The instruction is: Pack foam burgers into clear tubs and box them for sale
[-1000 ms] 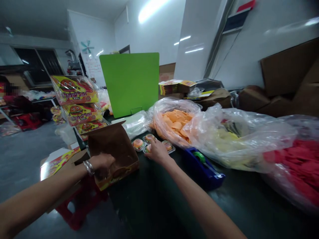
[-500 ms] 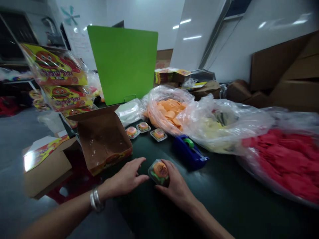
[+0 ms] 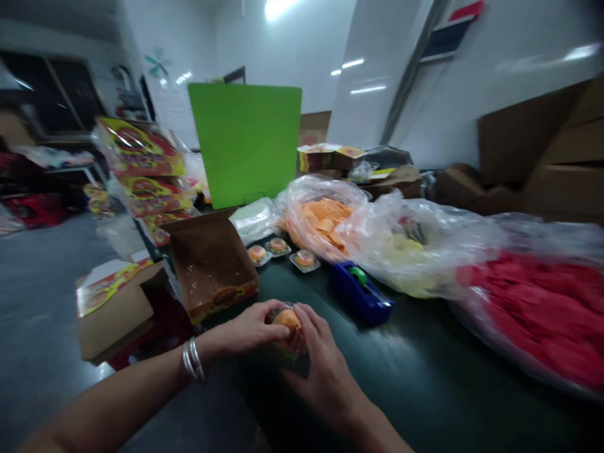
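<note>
Between my two hands is a small clear plastic pack with a toy-like burger (image 3: 289, 322) inside, orange on top. My left hand (image 3: 255, 326), a silver bangle at its wrist, grips the pack's left side with the thumb across the front. Around the right side curl the fingers of my right hand (image 3: 325, 362). Both hands hide much of the pack. Just beyond lie three similar burger packs (image 3: 305, 260) on the dark green table (image 3: 406, 371). An open brown carton (image 3: 207, 267) stands left of them, its inside facing me.
A blue tape dispenser (image 3: 362, 294) lies right of my hands. Behind it are plastic bags of orange pieces (image 3: 325, 220), yellow pieces (image 3: 406, 248) and red pieces (image 3: 542, 308). A green board (image 3: 248, 141) stands at the back. Printed boxes (image 3: 151, 195) are stacked left, above another carton (image 3: 116, 314).
My left hand has closed in from the left onto the burger pack. My right hand still holds it, with the pack slightly further left. The head view has tilted up and turned left.
</note>
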A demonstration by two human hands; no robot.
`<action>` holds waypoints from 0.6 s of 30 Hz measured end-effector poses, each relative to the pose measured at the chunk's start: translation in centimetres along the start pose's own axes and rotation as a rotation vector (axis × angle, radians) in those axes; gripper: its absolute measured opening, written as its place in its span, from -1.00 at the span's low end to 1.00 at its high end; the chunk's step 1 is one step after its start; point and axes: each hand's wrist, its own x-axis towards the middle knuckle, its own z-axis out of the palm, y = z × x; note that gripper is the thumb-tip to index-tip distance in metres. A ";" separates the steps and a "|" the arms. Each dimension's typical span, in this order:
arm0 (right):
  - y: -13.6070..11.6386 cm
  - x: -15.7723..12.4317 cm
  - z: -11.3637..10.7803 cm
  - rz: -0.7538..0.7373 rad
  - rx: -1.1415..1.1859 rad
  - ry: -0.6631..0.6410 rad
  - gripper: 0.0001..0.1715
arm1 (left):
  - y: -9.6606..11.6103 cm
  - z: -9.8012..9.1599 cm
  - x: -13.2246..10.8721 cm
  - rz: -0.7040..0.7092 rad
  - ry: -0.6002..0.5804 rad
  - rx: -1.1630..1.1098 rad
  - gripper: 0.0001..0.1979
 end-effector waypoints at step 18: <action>-2.1 11.4 9.0 -0.217 -0.152 -0.436 -0.29 | -2.4 -20.4 7.4 -0.074 0.439 1.261 -0.66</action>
